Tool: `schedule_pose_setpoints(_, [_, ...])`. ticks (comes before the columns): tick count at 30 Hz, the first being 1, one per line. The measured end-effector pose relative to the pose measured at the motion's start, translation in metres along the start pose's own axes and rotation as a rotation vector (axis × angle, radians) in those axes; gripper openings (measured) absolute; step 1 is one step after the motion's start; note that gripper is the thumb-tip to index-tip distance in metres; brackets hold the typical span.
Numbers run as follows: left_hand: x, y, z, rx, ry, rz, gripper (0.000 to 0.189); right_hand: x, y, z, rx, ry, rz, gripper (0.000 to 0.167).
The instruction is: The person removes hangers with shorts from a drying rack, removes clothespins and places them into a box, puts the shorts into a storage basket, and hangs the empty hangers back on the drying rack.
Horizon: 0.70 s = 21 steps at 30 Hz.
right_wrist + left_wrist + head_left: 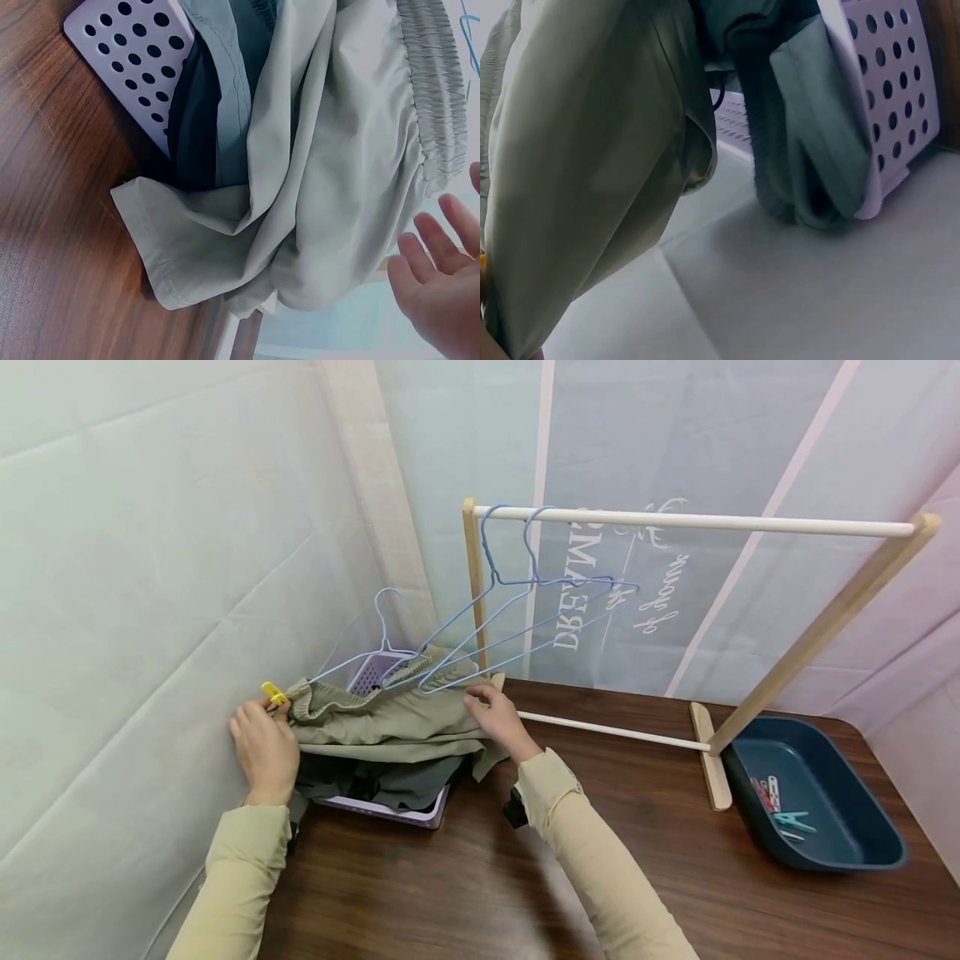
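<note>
Khaki shorts (397, 718) with a gathered elastic waistband lie over a lilac basket (438, 814), above darker green clothing (416, 781). My left hand (264, 752) pinches the left corner of the shorts, right beside a yellow clothespin (274, 693). A blue hanger (384, 631) stands at the waistband, one arm running toward that corner; its lower part is hidden. At the opposite end of the shorts is my right hand (501, 720). In the right wrist view, the fingers (427, 244) of this hand are spread and hold nothing.
Two more blue hangers (491, 578) hang from the white rod (675, 518) of a wooden rack, over the shorts. A dark teal tub (840, 802) with several clothespins (793, 820) sits at the right. Pale fabric walls (150, 568) border the brown table (420, 893).
</note>
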<state>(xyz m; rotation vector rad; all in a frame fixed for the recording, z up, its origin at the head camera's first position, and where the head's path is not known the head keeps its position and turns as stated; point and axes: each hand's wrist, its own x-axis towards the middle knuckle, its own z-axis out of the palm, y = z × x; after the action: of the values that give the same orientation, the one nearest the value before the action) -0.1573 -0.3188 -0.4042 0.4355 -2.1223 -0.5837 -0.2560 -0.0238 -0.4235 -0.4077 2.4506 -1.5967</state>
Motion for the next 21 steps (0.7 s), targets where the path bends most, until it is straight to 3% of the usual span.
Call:
schedule_pose_setpoints(6, [0.001, 0.004, -0.007, -0.025, 0.007, -0.079, 0.028, 0.0, -0.002, 0.004, -0.04, 0.003, -0.041, 0.032])
schedule_pose_setpoints(12, [-0.005, -0.001, -0.01, -0.032, 0.056, -0.161, 0.032, -0.001, 0.0, 0.006, -0.09, -0.007, -0.057, 0.03])
schedule_pose_setpoints(21, [-0.015, -0.002, -0.01, -0.007, 0.132, -0.162, 0.032, -0.006, 0.0, 0.011, -0.116, -0.063, -0.109, 0.028])
